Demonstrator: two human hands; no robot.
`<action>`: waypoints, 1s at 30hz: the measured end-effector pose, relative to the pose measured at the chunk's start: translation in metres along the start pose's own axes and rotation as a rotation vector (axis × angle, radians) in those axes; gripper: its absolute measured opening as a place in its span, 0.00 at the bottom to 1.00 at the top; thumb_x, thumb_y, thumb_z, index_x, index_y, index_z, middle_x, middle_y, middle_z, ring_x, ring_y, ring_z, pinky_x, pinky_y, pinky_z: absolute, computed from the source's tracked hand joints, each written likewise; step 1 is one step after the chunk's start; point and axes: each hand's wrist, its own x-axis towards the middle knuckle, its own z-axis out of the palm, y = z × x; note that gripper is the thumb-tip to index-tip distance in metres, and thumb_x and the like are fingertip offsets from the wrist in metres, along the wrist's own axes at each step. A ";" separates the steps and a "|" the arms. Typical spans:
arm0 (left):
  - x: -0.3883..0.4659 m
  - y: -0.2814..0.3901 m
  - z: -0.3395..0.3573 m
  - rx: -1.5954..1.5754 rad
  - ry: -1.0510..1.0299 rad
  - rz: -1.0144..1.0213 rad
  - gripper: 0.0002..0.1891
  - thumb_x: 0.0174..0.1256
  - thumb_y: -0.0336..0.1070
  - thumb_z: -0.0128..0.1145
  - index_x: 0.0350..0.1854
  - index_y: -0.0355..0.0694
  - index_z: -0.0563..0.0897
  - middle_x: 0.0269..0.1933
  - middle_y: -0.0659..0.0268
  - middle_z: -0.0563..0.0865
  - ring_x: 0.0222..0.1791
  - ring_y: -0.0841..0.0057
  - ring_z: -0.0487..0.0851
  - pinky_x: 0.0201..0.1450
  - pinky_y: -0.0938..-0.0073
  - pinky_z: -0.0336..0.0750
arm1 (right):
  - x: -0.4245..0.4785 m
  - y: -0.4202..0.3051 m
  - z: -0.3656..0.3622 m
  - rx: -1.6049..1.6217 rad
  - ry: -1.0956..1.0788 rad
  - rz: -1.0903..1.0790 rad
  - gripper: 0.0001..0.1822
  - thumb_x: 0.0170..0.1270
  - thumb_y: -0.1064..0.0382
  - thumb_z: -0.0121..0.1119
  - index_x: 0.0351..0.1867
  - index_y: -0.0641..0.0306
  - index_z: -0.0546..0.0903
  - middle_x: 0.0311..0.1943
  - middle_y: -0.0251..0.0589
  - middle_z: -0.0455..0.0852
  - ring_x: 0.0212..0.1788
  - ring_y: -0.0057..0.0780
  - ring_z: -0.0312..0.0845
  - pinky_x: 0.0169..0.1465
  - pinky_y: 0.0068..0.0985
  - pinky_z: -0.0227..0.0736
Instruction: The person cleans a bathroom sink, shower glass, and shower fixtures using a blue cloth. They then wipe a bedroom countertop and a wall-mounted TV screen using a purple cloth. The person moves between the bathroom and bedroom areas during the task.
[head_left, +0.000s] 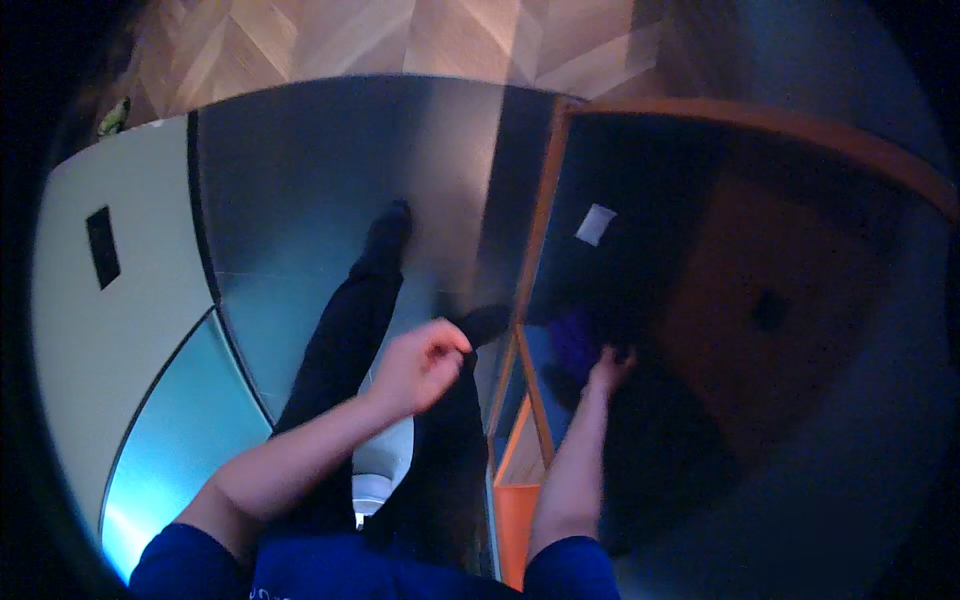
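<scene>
My left hand (420, 367) hangs in front of my thigh with its fingers loosely curled; nothing shows in it. Over the dark area to the right, my right hand (613, 369) reaches out, dim and blurred. Beside it is a dark purple thing (574, 341) whose kind the gloom hides. Whether that hand touches or holds anything, I cannot tell. An orange-brown wooden frame (544, 202) runs between my legs and the right hand. Farther off, a small white rectangular thing (596, 224) stands out against the dark surface.
Under my feet is a dark tiled floor (300, 180), bordered ahead by chevron-patterned wood flooring (345, 37). At left stands a cream panel (154, 247) with a black rectangular plate (103, 247). A white rounded object (382, 465) shows partly between my legs. An orange surface (516, 525) lies low right.
</scene>
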 end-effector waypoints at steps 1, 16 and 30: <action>0.010 -0.004 0.017 -0.021 -0.095 -0.080 0.07 0.61 0.26 0.58 0.40 0.38 0.80 0.34 0.68 0.81 0.32 0.83 0.79 0.37 0.80 0.75 | 0.045 0.027 -0.001 0.073 0.049 -0.013 0.33 0.65 0.61 0.56 0.71 0.56 0.61 0.68 0.51 0.65 0.66 0.47 0.64 0.68 0.42 0.61; 0.070 -0.087 0.055 0.004 -0.166 -0.371 0.07 0.65 0.31 0.57 0.43 0.38 0.80 0.29 0.67 0.82 0.30 0.83 0.78 0.35 0.79 0.74 | -0.005 -0.013 0.218 0.433 -0.698 0.165 0.35 0.51 0.72 0.51 0.66 0.56 0.64 0.57 0.45 0.73 0.60 0.41 0.71 0.62 0.38 0.70; 0.106 -0.032 0.045 -0.062 -0.296 -0.359 0.09 0.63 0.30 0.58 0.44 0.36 0.79 0.32 0.67 0.82 0.33 0.83 0.79 0.38 0.80 0.74 | 0.093 -0.165 0.313 -0.087 -0.450 -0.398 0.20 0.64 0.62 0.54 0.58 0.56 0.77 0.53 0.60 0.77 0.59 0.51 0.73 0.62 0.37 0.68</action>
